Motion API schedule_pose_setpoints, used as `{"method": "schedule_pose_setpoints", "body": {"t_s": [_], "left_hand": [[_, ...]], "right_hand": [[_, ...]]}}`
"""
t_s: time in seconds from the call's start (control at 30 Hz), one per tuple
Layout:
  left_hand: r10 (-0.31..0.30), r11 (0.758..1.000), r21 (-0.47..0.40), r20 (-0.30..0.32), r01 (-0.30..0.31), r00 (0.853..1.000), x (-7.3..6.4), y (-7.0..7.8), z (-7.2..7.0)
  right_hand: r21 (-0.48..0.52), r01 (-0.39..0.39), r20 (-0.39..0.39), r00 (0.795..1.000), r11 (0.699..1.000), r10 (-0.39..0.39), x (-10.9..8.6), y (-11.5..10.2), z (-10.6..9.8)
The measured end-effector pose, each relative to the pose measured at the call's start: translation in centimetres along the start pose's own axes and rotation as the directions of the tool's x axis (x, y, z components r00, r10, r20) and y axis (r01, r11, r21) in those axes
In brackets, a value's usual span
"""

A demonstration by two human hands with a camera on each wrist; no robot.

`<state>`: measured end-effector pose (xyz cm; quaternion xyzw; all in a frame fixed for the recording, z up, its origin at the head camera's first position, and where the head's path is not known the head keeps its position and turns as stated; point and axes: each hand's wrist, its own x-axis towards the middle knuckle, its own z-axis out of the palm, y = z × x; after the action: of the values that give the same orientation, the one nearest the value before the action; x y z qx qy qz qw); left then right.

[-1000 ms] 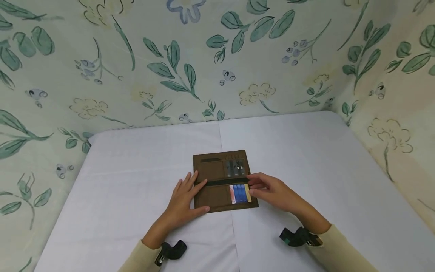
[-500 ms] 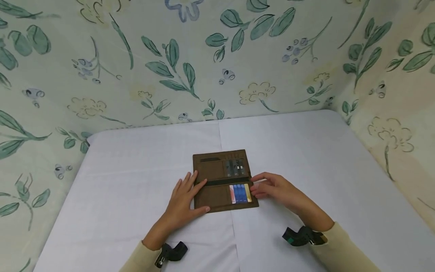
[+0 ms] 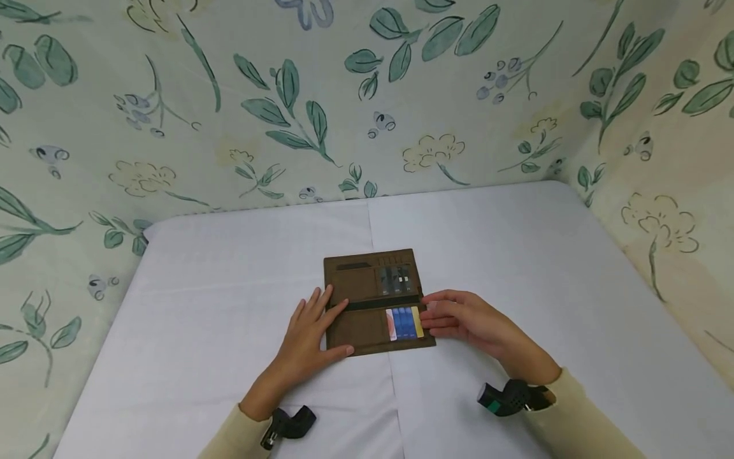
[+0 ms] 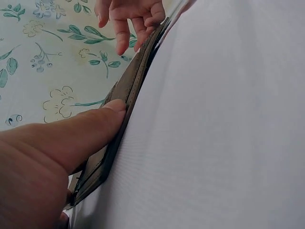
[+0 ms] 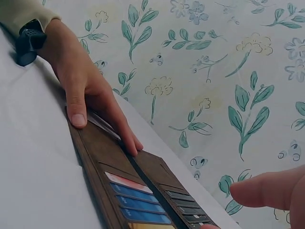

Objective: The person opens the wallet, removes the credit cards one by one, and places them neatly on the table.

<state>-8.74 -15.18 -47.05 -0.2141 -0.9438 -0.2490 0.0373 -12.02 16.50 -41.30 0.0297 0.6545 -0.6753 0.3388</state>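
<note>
A brown bifold wallet (image 3: 357, 330) lies unfolded on the white-covered table, its dark fold running left to right. Blue, red-and-white and yellow cards (image 3: 404, 323) sit in slots of the near half; dark cards (image 3: 395, 280) fill slots of the far half. My left hand (image 3: 304, 338) rests spread on the wallet's left edge, with the thumb (image 4: 97, 131) on its near edge. At the opposite edge is my right hand (image 3: 473, 322), fingertips overlapping the wallet beside the yellow card. Its thumb is hidden in the head view; in the right wrist view a gap separates thumb and fingers.
White cloth (image 3: 229, 274) covers the table all around the wallet. Behind and to the right hangs a floral-patterned curtain or wall covering (image 3: 493, 137). Each wrist carries a small black camera (image 3: 504, 398) close above the cloth.
My right hand drew slightly to the right, then its fingers straightened and its thumb went out of sight. The left hand and the wallet stayed in place.
</note>
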Motion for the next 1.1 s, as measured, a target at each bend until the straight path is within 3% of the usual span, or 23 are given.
{"method": "schedule_pose_setpoints", "body": {"t_s": [0.57, 0.8, 1.1], "left_hand": [[-0.006, 1.0, -0.004, -0.005, 0.006, 1.0, 0.1, 0.0, 0.1], [-0.002, 1.0, -0.018, -0.011, 0.002, 1.0, 0.1, 0.1, -0.1], [0.002, 0.999, -0.045, -0.007, -0.002, 1.0, 0.0, 0.0, -0.2]], "right_hand": [[-0.086, -0.042, -0.053, 0.998, 0.995, 0.038, 0.1, -1.0, 0.8], [-0.155, -0.009, -0.099, 0.995, 0.988, -0.006, 0.4, -1.0, 1.5], [-0.301, 0.026, -0.151, 0.986, 0.953, -0.074, 0.9, -0.7, 2.1]]}}
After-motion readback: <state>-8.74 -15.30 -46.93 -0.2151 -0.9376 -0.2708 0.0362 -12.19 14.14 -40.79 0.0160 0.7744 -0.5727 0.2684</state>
